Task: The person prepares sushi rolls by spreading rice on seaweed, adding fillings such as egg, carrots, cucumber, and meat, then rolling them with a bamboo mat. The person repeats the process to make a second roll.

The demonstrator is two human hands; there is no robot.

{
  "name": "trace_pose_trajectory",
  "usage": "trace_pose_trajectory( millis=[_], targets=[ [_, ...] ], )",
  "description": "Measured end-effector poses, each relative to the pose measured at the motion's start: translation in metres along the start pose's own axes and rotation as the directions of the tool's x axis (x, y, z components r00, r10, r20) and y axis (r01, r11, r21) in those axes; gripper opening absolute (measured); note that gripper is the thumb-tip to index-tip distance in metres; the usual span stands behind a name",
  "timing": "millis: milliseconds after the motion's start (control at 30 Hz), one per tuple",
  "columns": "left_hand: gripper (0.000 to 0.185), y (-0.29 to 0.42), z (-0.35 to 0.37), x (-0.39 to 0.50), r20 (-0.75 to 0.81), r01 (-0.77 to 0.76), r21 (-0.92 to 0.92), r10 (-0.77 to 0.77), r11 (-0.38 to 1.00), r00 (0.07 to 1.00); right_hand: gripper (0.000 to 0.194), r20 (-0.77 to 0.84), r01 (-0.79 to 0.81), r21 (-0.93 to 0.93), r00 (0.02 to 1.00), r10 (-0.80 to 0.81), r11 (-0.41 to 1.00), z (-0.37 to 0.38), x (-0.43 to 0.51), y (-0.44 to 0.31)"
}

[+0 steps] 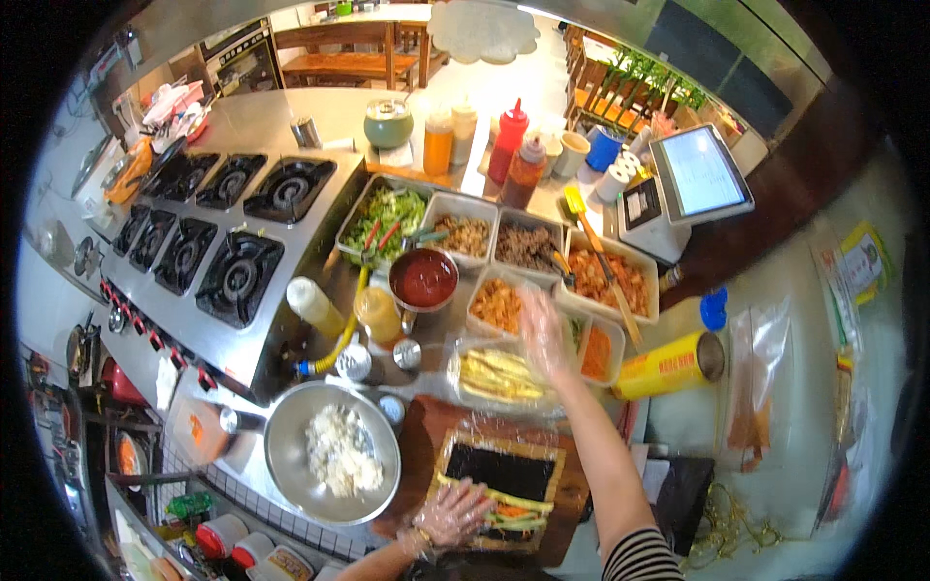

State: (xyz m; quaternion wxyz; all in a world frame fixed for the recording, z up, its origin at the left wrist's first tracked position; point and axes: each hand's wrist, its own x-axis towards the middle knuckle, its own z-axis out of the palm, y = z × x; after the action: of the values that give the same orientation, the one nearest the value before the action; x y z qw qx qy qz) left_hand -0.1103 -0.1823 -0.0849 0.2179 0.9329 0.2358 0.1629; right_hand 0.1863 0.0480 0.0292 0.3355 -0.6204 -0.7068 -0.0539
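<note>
My left hand (454,514), in a clear plastic glove, lies flat with spread fingers on the left part of the fillings. Under and beside it, yellow strips, shredded carrot and green strips (519,514) lie across a dark seaweed sheet (485,470) on a bamboo rolling mat (558,472). The mat rests on a brown board (421,436). My right hand (541,330), gloved too, is at the right edge of a tub of orange-red filling (495,305), above a tray of yellow strips (501,374); its fingertips are blurred, so whether they hold anything is unclear.
A steel bowl of rice (273,465) stands left of the board. Tubs of lettuce (385,210), meat (524,243) and shredded carrot (597,352) stand beyond, near a pot of red sauce (423,279) and squeeze bottles. A gas stove (290,258) is at left, a yellow roll (665,367) at right.
</note>
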Motion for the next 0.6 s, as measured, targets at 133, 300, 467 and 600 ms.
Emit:
trace_pose_trajectory(
  millis=[133,300,467,600],
  targets=[
    [0.065,0.001,-0.008,0.006,0.097,0.058,-0.028,-0.055,0.998,0.994,0.023,0.506,-0.363,-0.506,0.609,0.61,0.782,0.061,0.129,0.067],
    [0.062,0.003,-0.006,0.015,-0.125,0.051,0.02,-0.048,0.999,0.991,0.031,0.664,-0.241,-0.569,0.43,0.612,0.787,0.11,0.154,0.1],
    [0.064,0.001,-0.005,0.012,0.018,0.072,-0.039,-0.071,0.997,0.997,0.033,0.519,-0.509,-0.46,0.511,0.686,0.727,0.124,0.142,0.126],
    [0.065,0.0,-0.009,0.008,0.004,0.055,-0.009,-0.055,0.998,0.998,0.035,0.501,-0.516,-0.392,0.575,0.647,0.762,0.125,0.141,0.155]
  ],
)
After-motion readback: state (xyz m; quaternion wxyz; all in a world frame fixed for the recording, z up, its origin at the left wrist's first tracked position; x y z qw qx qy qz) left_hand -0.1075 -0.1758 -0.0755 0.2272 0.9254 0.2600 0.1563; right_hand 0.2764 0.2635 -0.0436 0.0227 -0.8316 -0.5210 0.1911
